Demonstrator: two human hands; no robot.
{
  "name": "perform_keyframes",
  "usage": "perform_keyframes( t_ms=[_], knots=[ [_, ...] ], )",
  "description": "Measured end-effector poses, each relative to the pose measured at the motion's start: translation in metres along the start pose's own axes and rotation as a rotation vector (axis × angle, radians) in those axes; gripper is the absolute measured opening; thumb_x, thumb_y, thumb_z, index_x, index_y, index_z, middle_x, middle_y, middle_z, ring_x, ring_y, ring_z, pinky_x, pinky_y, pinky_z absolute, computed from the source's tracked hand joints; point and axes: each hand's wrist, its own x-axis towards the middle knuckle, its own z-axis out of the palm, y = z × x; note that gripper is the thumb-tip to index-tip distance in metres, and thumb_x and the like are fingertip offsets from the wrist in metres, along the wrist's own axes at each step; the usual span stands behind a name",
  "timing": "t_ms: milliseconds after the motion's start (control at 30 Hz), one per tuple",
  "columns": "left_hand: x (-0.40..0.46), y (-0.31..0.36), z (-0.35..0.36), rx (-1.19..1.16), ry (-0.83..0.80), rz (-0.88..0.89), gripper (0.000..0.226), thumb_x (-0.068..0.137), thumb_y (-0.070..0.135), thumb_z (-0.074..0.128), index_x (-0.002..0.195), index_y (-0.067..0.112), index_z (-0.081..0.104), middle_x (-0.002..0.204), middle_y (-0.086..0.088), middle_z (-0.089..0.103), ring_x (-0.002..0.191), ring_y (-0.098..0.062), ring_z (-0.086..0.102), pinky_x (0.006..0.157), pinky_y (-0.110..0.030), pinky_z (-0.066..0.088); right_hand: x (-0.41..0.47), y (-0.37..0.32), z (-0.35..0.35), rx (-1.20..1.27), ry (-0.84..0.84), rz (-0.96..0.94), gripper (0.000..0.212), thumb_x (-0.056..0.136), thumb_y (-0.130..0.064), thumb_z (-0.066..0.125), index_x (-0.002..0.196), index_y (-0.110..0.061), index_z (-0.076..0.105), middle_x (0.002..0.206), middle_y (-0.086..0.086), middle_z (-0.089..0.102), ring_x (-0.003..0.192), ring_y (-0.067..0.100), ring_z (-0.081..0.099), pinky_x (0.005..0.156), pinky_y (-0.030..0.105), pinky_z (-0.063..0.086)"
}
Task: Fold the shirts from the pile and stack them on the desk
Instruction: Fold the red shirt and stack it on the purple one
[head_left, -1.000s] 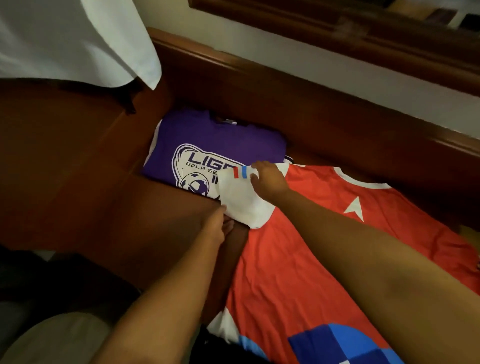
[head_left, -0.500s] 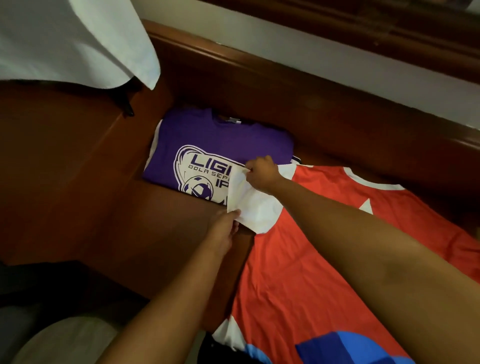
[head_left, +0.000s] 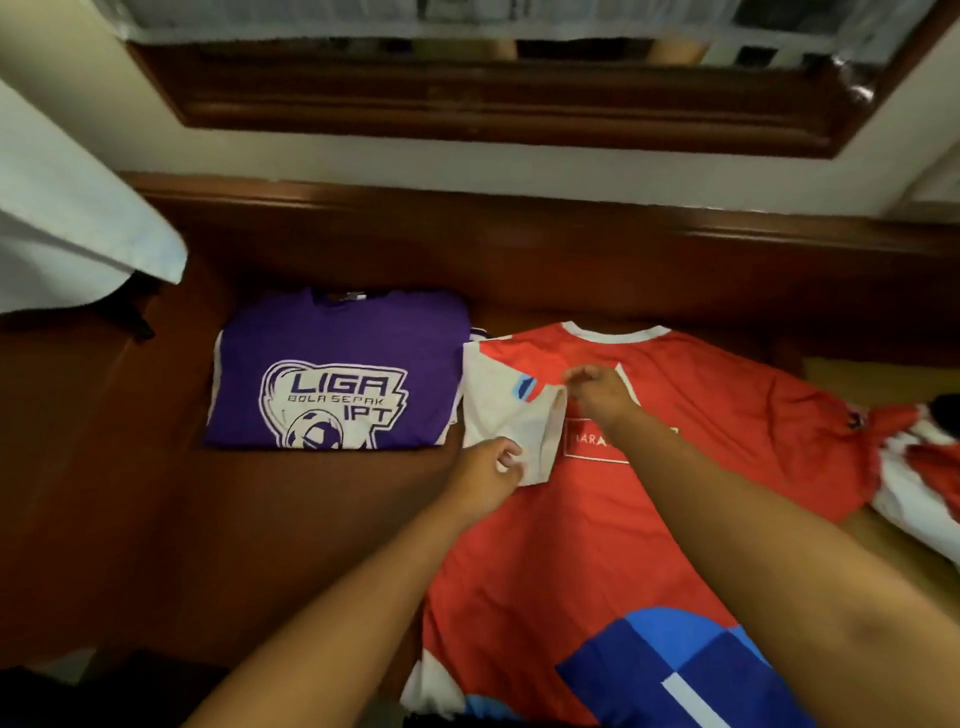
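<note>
Beside the folded purple shirt (head_left: 332, 374), both hands, left hand (head_left: 491, 462) and right hand (head_left: 592, 387), pinch the red jersey's (head_left: 597, 519) white sleeve (head_left: 511, 415) inward; its folding looks barely started.

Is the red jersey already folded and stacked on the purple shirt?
No: the red jersey lies spread open on the desk beside the folded purple shirt, only its white sleeve turned in.

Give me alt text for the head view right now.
Both hands fold the white sleeve of a red jersey spread flat on the wooden desk: the left hand pinches its lower edge, the right hand its cuff. A folded purple shirt lies to the left.
</note>
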Motion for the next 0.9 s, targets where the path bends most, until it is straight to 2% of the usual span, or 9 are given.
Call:
perform_keyframes(
  t_ms=[100,200,267,400,533,600,700,833,900],
  knots=[
    [0.024,-0.007,-0.027,0.228,0.053,0.049,0.019,0.089,0.014,0.056,0.104,0.012,0.069,0.101,-0.009,0.069,0.096,-0.027,0.063,0.081,-0.027,0.048,-0.018,0.034,0.002,-0.038,0.053,0.117,0.027,0.087,0.002,0.045,0.077,-0.017,0.06,0.075,0.003,0.06,0.068,0.019,0.054,0.058,0.025,0.041],
    [0.061,-0.01,-0.061,0.458,0.066,0.111,0.029,0.093,0.011,0.047,0.117,0.013,0.064,0.121,-0.009,0.063,0.108,-0.029,0.059,0.09,-0.033,0.048,-0.033,0.053,0.017,-0.167,0.15,0.127,0.019,0.089,-0.006,0.047,0.098,-0.008,0.064,0.095,0.011,0.066,0.088,0.029,0.06,0.07,0.028,0.043],
    [0.088,-0.005,-0.078,0.613,0.038,0.19,0.037,0.094,0.009,0.045,0.128,0.014,0.058,0.131,-0.009,0.057,0.117,-0.029,0.052,0.097,-0.038,0.045,-0.035,0.058,0.028,-0.234,0.195,0.125,0.018,0.093,-0.014,0.05,0.1,-0.001,0.06,0.102,0.017,0.065,0.097,0.033,0.06,0.073,0.032,0.041],
    [0.132,0.017,-0.085,0.824,-0.092,0.336,0.05,0.094,0.008,0.045,0.142,0.017,0.041,0.144,-0.007,0.043,0.124,-0.03,0.045,0.095,-0.043,0.044,-0.022,0.066,0.051,-0.337,0.235,0.168,0.043,0.094,-0.038,0.055,0.095,0.004,0.06,0.098,0.021,0.065,0.095,0.036,0.061,0.067,0.029,0.033],
    [0.161,0.02,-0.082,0.894,-0.318,0.306,0.046,0.089,0.012,0.05,0.132,0.024,0.053,0.134,-0.007,0.054,0.113,-0.028,0.054,0.088,-0.039,0.049,-0.011,0.061,0.062,-0.336,0.303,0.256,0.06,0.089,-0.052,0.057,0.112,0.003,0.058,0.112,0.019,0.064,0.108,0.035,0.06,0.084,0.034,0.044],
    [0.168,0.022,-0.082,0.95,-0.344,0.322,0.04,0.085,0.013,0.053,0.124,0.019,0.057,0.126,-0.009,0.056,0.106,-0.028,0.056,0.085,-0.037,0.05,-0.007,0.054,0.061,-0.315,0.284,0.325,0.055,0.089,-0.048,0.058,0.117,0.0,0.058,0.12,0.017,0.062,0.113,0.034,0.058,0.091,0.035,0.045],
    [0.171,0.028,-0.083,1.096,-0.288,0.428,0.035,0.085,0.012,0.052,0.12,0.012,0.057,0.119,-0.013,0.055,0.105,-0.03,0.053,0.086,-0.039,0.047,-0.001,0.047,0.057,-0.307,0.229,0.369,0.038,0.09,-0.026,0.057,0.116,0.001,0.06,0.123,0.018,0.061,0.114,0.034,0.057,0.088,0.032,0.045],
    [0.18,0.033,-0.087,1.185,-0.239,0.439,0.03,0.091,0.011,0.047,0.118,0.009,0.059,0.119,-0.013,0.056,0.108,-0.029,0.049,0.089,-0.039,0.043,-0.001,0.04,0.046,-0.139,0.289,0.279,0.021,0.092,-0.018,0.054,0.097,0.001,0.059,0.089,0.014,0.059,0.093,0.033,0.059,0.07,0.026,0.036],
    [0.186,0.034,-0.091,1.121,-0.259,0.441,0.028,0.094,0.011,0.045,0.118,0.009,0.06,0.119,-0.013,0.057,0.108,-0.03,0.05,0.089,-0.039,0.045,-0.005,0.034,0.038,-0.006,0.328,0.246,0.014,0.094,-0.017,0.051,0.085,-0.006,0.05,0.08,0.007,0.052,0.084,0.027,0.053,0.07,0.028,0.036]
  ],
)
